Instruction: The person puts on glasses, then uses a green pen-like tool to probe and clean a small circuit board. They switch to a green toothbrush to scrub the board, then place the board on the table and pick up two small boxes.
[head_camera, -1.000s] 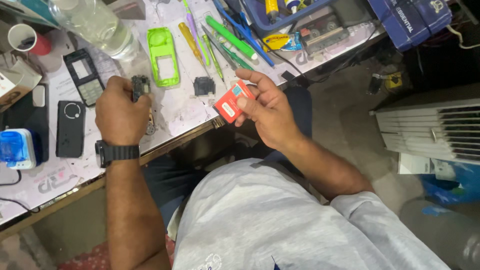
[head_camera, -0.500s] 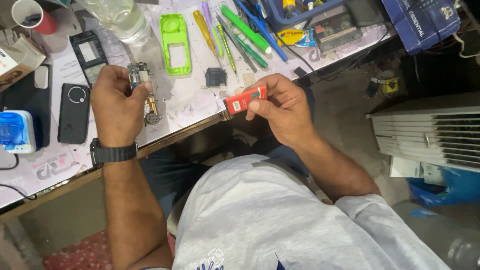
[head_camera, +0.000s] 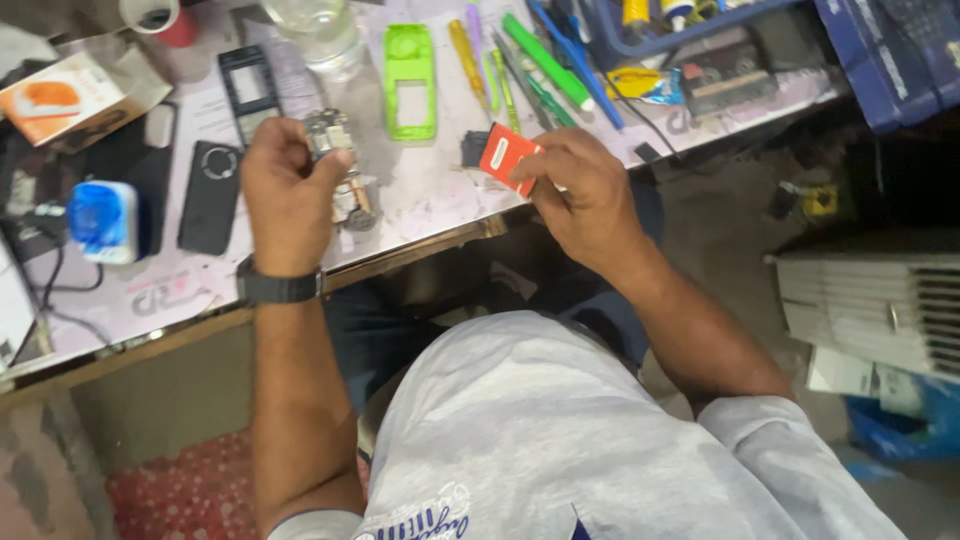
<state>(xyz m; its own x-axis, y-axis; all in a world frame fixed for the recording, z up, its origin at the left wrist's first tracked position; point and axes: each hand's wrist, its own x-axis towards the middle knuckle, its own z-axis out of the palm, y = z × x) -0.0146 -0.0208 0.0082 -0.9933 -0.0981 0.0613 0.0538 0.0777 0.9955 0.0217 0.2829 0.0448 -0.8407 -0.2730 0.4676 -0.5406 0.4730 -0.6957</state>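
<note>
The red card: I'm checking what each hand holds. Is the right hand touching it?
Touching. The head view shows the right hand pinching the red card between its fingertips, with no gap.

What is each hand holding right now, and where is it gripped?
The left hand pinches a small metallic phone part by its lower end. The right hand holds a flat red-orange piece by its lower right edge with its fingers.

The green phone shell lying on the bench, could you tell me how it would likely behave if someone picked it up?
The green phone shell looks like thin plastic with cut-out windows, so probably very light and slightly flexible. It lies flat on the bench, so it is unlikely to roll or tip. The narrow frame round the openings may crack if squeezed.
</note>
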